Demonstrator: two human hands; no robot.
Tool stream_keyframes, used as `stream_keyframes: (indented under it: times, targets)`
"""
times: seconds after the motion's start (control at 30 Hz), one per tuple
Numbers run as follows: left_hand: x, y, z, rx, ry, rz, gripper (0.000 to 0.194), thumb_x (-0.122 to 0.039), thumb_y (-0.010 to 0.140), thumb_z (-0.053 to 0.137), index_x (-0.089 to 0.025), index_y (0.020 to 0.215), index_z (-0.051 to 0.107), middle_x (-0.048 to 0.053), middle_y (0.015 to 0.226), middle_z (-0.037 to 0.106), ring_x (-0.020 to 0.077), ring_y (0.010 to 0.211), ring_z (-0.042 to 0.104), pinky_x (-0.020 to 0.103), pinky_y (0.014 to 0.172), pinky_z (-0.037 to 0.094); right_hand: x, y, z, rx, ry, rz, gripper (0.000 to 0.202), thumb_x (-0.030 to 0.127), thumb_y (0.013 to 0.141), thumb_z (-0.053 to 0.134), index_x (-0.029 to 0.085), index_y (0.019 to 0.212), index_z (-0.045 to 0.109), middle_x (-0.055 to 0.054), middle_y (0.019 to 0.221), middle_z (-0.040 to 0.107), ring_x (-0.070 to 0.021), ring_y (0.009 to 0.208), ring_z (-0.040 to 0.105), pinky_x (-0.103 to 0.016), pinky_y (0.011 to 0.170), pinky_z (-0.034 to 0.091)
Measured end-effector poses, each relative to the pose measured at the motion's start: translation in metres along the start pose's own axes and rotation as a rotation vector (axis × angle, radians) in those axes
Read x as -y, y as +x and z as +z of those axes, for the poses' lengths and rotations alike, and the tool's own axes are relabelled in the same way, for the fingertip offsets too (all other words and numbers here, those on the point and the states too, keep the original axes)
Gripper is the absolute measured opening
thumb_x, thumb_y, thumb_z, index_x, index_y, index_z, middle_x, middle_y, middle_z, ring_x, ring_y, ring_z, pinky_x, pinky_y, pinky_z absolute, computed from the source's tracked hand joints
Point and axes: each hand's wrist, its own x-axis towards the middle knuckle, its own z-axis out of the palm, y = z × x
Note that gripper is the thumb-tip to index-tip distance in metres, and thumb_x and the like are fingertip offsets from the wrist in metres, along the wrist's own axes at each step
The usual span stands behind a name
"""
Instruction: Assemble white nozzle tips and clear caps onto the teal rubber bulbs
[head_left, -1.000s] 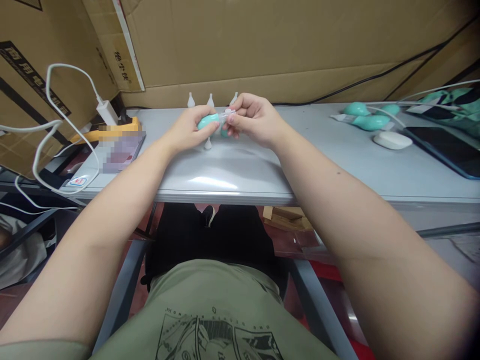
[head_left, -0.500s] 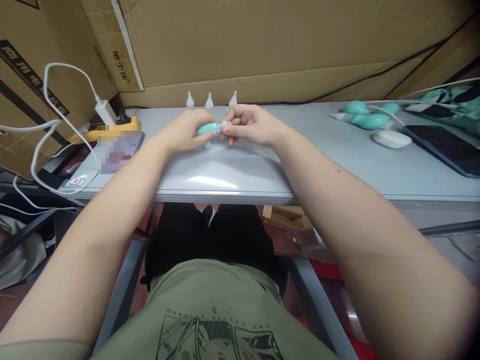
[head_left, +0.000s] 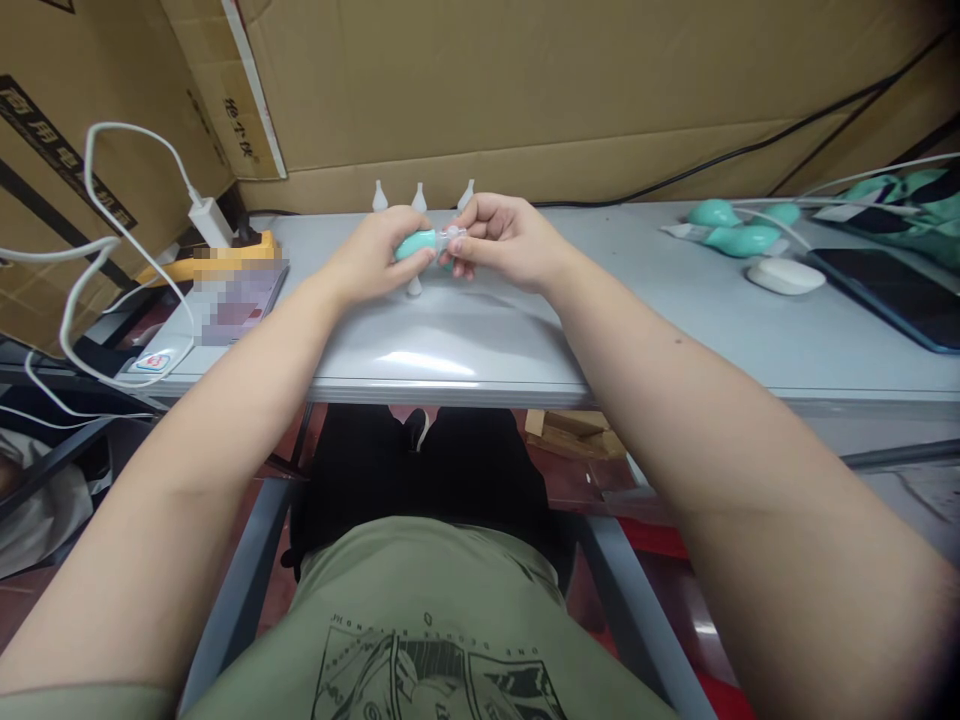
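My left hand (head_left: 373, 252) is closed round a teal squeeze bulb (head_left: 417, 244), which lies on its side just above the table. My right hand (head_left: 510, 240) pinches the clear plastic collar (head_left: 445, 241) at the bulb's right end; the fingers cover part of it. Behind the hands, small white pear-shaped tips stand in a row: a left tip (head_left: 379, 196), a middle tip (head_left: 418, 197) and a right tip (head_left: 466, 189), the last partly covered by my right hand. One more white piece (head_left: 414, 287) shows below the bulb, mostly hidden by my left hand.
On the right of the grey table (head_left: 637, 300) are teal bulbs (head_left: 742, 240), a white rounded case (head_left: 785, 276) and a dark phone (head_left: 892, 295). A white charger (head_left: 210, 222) with looping cable, a yellow object (head_left: 259, 250) and a booklet (head_left: 255, 300) sit left. Cardboard (head_left: 525, 100) stands behind.
Both hands have shifted slightly up, the right one more, and the bulb has risen a little with them. The left hand keeps its hold on the bulb and the right on the collar.
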Motion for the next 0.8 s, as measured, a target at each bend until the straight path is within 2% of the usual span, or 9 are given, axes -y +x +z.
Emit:
stream_keyframes:
  times: [0.13, 0.23, 0.47, 0.63, 0.8]
  targets:
    - [-0.003, 0.001, 0.001, -0.026, -0.05, -0.014, 0.045, -0.062, 0.119, 0.062, -0.023, 0.125, 0.083, 0.017, 0.122, 0.084, 0.0382, 0.121, 0.085, 0.057, 0.117, 0.069, 0.002, -0.002, 0.004, -0.03, -0.005, -0.007, 0.064, 0.066, 0.081, 0.13, 0.032, 0.098, 0.079, -0.006, 0.095, 0.088, -0.0309, 0.083, 0.079, -0.045, 0.072, 0.071]
    - [-0.009, 0.0, -0.001, -0.026, -0.066, -0.035, 0.044, -0.063, 0.122, 0.063, -0.025, 0.123, 0.084, 0.015, 0.12, 0.084, 0.0373, 0.121, 0.085, 0.056, 0.12, 0.068, 0.004, -0.003, 0.007, -0.043, -0.003, -0.009, 0.067, 0.069, 0.08, 0.13, 0.032, 0.096, 0.077, -0.007, 0.094, 0.087, -0.0318, 0.085, 0.08, -0.045, 0.071, 0.07]
    - [-0.013, -0.001, -0.009, 0.056, 0.037, -0.048, 0.03, -0.052, 0.113, 0.072, -0.025, 0.12, 0.083, 0.014, 0.118, 0.083, 0.0398, 0.118, 0.083, 0.056, 0.112, 0.067, -0.001, -0.001, 0.004, -0.025, -0.045, 0.05, 0.061, 0.059, 0.081, 0.13, 0.03, 0.096, 0.079, -0.005, 0.088, 0.084, -0.03, 0.078, 0.078, -0.043, 0.068, 0.071]
    - [-0.011, 0.001, -0.012, 0.115, 0.119, -0.066, 0.027, -0.047, 0.109, 0.074, -0.024, 0.121, 0.083, 0.015, 0.12, 0.083, 0.0449, 0.124, 0.082, 0.061, 0.116, 0.065, -0.004, -0.001, 0.004, 0.009, -0.036, 0.051, 0.056, 0.053, 0.08, 0.129, 0.029, 0.096, 0.081, -0.006, 0.091, 0.087, -0.0288, 0.076, 0.077, -0.041, 0.063, 0.068]
    - [-0.014, 0.0, -0.013, 0.149, 0.117, -0.067, 0.027, -0.048, 0.11, 0.078, -0.025, 0.121, 0.085, 0.014, 0.12, 0.083, 0.0444, 0.124, 0.082, 0.058, 0.117, 0.064, -0.006, -0.001, 0.006, 0.029, -0.014, 0.023, 0.053, 0.05, 0.082, 0.128, 0.029, 0.096, 0.081, -0.006, 0.091, 0.087, -0.0278, 0.078, 0.078, -0.038, 0.064, 0.068]
